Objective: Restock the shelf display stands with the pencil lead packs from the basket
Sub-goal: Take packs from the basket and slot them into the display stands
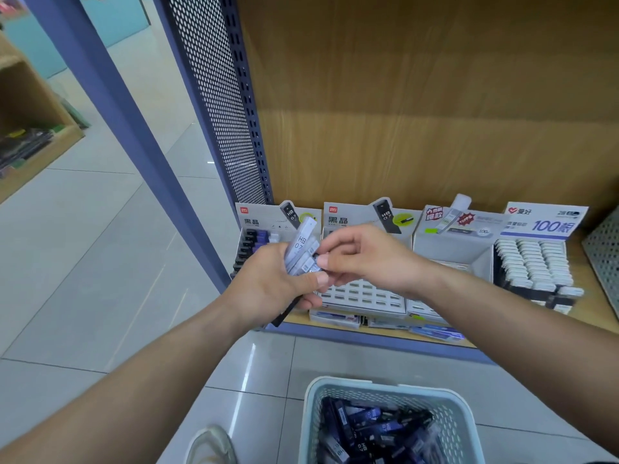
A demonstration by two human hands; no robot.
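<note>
Gripping a fan of packs [300,251] by their lower ends, my left hand [268,284] sits in front of the shelf [368,334], the packs' long axes tilted up and to the right. My right hand [366,259] meets them from the right, thumb and forefinger pinching the near end of one pack. The move turns on the stand [363,298] with bare slots: it lies just beyond and below the right hand, the nearer one. I judge the pack must swing upright to drop into a slot. Room is open above the slots; the header card [348,216] behind and neighbour stands [452,249] bound it. More packs lie in the basket [338,385] below.
</note>
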